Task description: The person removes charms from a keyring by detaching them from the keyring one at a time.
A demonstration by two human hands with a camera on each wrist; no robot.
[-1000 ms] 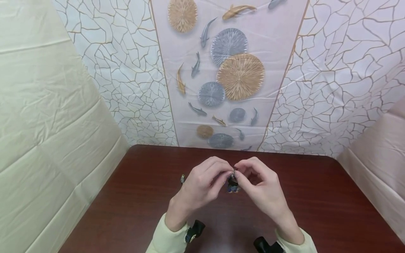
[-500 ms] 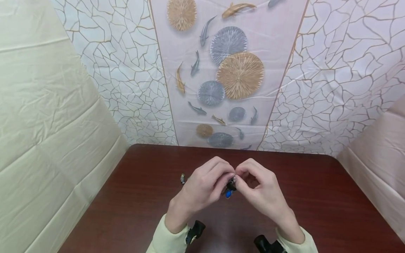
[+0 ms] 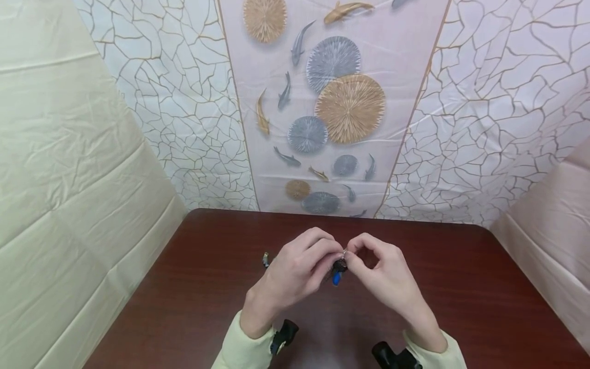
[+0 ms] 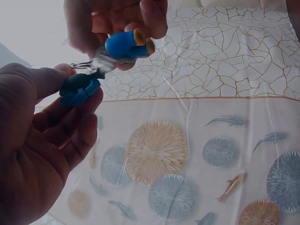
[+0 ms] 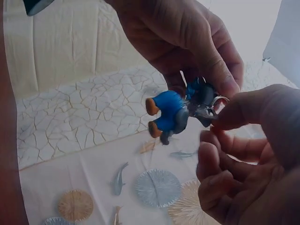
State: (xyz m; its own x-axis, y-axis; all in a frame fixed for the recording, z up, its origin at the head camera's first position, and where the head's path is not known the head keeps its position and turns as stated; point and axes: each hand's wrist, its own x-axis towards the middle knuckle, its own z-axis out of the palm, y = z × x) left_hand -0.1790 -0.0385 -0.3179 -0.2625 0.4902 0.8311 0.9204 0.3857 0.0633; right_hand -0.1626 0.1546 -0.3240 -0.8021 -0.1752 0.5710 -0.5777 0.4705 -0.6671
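Note:
Both hands meet over the middle of the table, fingertips close together. My left hand pinches a keychain between thumb and fingers. Its charm is a small figure with blue legs and orange feet, and a dark body. A second dark teal and blue piece lies against the left fingers. My right hand pinches the small metal ring of the keychain with thumb and index finger; its other fingers are curled. In the head view the charm hangs just below the fingertips, partly hidden by the left hand.
Another small figure lies on the dark red-brown table, left of the left hand. Black wrist cameras sit at both sleeves. Patterned cloth hangs behind the table, with plain cream cloth on the left side.
The hanging charm has turned, so its bright blue part now faces the head camera. My right fingertips have shifted slightly right; the left hand has stayed nearly in place.

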